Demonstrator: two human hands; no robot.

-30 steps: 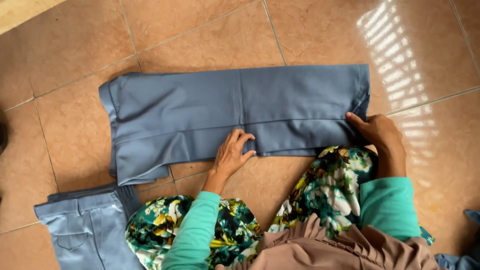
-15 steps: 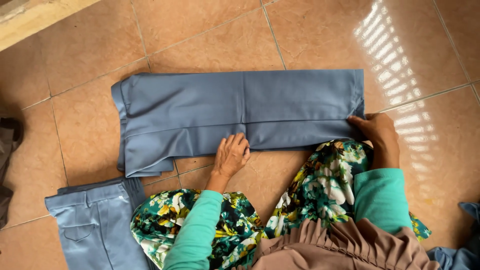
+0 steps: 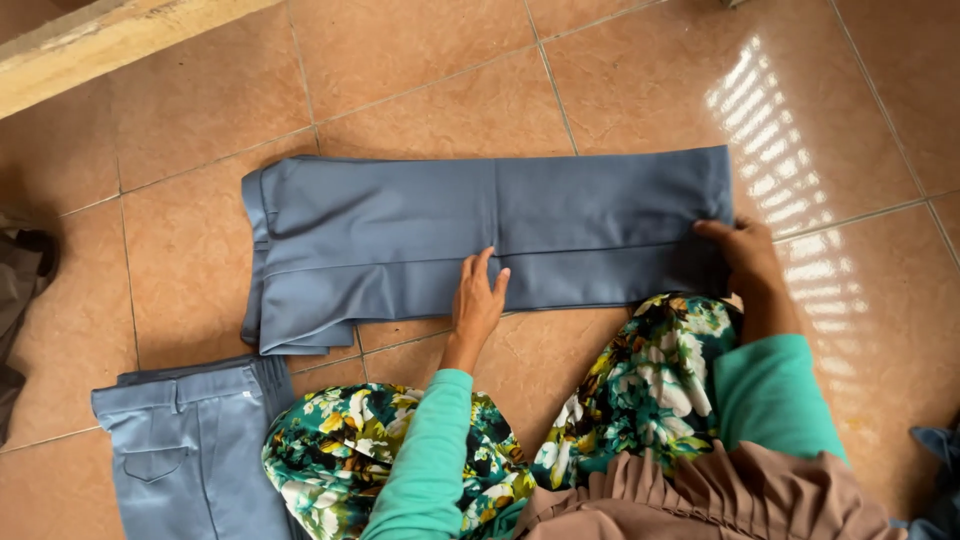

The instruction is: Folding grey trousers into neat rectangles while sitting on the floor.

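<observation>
1. Dark cloth (image 3: 18,300) at far left edge, well apart from both hands; kind unclear.
2. Folded blue-grey trousers (image 3: 190,450), waistband and back pocket up, lie on the tiled floor (image 3: 420,90) down-left of the left fingers, just beside the floral knee. Looks like a finished piece set aside.
3. Blue-grey trousers (image 3: 480,235) lie flat on the tiles, long way across, waist end to the left, hem end to the right. Legs stacked, near edge doubled along the length.
4. Left hand (image 3: 478,300): palm down on the near edge at mid-length, fingers together and straight, pointing away from the body. Likely pressing the fold flat so the layers don't slide.
5. Right hand (image 3: 745,260): at the hem end, fingers curled over the cloth corner, thumb side hidden; seems a pinch grip on the hem, keeping the leg taut.
6. Floral skirt (image 3: 640,390) covers the knees just below both wrists, touching the trousers' near edge under the right hand; could crowd the fold.
7. Sun patch (image 3: 780,130) on tiles beyond the right fingers. Wooden ledge (image 3: 110,40) top left, far off.
</observation>
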